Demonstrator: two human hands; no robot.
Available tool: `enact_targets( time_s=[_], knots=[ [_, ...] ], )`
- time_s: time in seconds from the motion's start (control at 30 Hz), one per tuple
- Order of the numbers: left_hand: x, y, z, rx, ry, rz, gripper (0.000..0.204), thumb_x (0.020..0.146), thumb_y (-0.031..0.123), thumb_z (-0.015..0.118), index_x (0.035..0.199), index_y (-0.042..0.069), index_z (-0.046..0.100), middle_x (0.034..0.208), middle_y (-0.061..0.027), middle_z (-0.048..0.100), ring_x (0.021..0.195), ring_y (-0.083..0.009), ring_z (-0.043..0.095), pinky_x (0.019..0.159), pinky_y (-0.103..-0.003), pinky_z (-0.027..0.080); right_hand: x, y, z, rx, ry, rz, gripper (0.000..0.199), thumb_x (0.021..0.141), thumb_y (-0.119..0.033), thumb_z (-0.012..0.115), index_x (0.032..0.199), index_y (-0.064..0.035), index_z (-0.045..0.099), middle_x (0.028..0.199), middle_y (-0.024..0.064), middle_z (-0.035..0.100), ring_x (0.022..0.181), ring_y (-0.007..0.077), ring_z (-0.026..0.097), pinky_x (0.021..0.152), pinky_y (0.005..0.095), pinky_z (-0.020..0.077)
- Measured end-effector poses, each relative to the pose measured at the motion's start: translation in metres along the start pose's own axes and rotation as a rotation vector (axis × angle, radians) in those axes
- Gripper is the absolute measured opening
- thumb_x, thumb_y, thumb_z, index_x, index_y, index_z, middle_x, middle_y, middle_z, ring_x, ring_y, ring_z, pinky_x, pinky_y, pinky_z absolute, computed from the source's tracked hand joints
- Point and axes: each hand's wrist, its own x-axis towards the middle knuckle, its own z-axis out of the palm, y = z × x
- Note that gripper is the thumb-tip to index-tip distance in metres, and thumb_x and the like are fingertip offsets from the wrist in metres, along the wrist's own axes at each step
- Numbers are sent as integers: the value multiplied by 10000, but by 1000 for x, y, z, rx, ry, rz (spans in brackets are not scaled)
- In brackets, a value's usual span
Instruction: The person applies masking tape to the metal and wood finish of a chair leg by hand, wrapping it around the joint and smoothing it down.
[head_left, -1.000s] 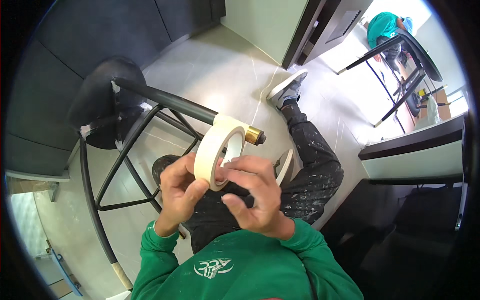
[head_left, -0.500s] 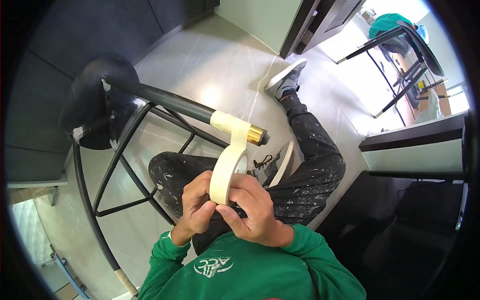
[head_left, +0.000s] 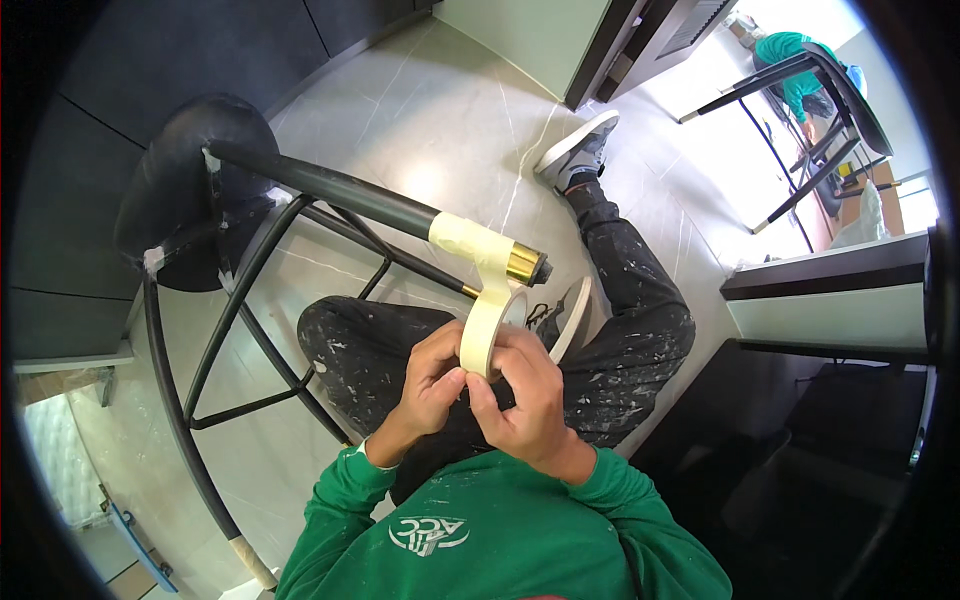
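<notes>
Both my hands hold a roll of cream masking tape [head_left: 483,335] in front of my lap. My left hand [head_left: 430,383] is closed against the roll's left side, thumb near its lower edge. My right hand [head_left: 525,395] grips it from the right, fingers at the roll's opening. A strip runs up from the roll to the masking tape wrapped round a black leg of a tipped stool [head_left: 330,195]. Beyond this wrap, the leg ends in a gold metal tip [head_left: 522,263] with a dark foot.
The stool's round dark seat [head_left: 200,190] lies toward the dark cabinets [head_left: 200,60]. My paint-spattered legs stretch over the marbled tile floor [head_left: 420,110]. Through the doorway at far right, a person in green [head_left: 785,48] is beside another black chair [head_left: 850,100]. A glossy black panel [head_left: 790,460] stands at right.
My hands and the tape roll have moved up and to the right, closer to the leg. The stool leg's tip has shifted slightly right. The person beyond the doorway has shifted.
</notes>
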Motion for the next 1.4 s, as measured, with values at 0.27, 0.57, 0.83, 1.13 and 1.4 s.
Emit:
enact_targets(
  time_s=[0.27, 0.57, 0.83, 1.13, 1.4],
  knots=[
    [27, -16, -2, 86, -141, 4, 271, 865, 181, 673, 1045, -19, 703, 1091, -146, 667, 989, -235, 648, 869, -358, 512, 28, 23, -10, 86, 3, 101, 350, 887, -195, 782, 1117, 40, 663, 1115, 230, 672, 986, 443, 644, 885, 490, 504],
    [65, -47, -17, -168, -109, -156, 551, 793, 99, 639, 1318, -67, 615, 1259, -136, 697, 1202, -220, 658, 1068, -367, 484, 77, 53, -48, 806, -212, 404, 625, 947, -115, 614, 1500, 137, 471, 1448, 206, 536, 1365, 268, 488, 1183, 385, 329],
    [88, -33, 12, -306, -17, -86, 822, 842, 497, 808, 1420, -5, 508, 1380, -96, 559, 1185, -165, 589, 982, -308, 486, 100, 41, -46, 866, 74, 413, 493, 1076, -167, 585, 1453, 146, 538, 1525, 198, 574, 1364, 221, 562, 1203, 369, 361],
    [113, -12, 38, -380, 122, -110, 903, 819, 161, 902, 1556, 68, 388, 1462, -77, 550, 1331, -181, 558, 1029, -338, 519, 122, 29, -51, 663, 126, 197, 291, 991, -59, 691, 1221, 120, 704, 1370, 218, 684, 1374, 259, 569, 1194, 409, 385],
    [112, -17, 35, -185, 27, 127, 895, 885, 126, 826, 1605, 19, 305, 1517, -127, 497, 1404, -239, 500, 1163, -420, 415, 130, -8, -55, 606, 89, 156, 151, 935, -47, 736, 1036, 65, 727, 1033, 94, 758, 953, 118, 673, 845, 282, 526]
  ],
)
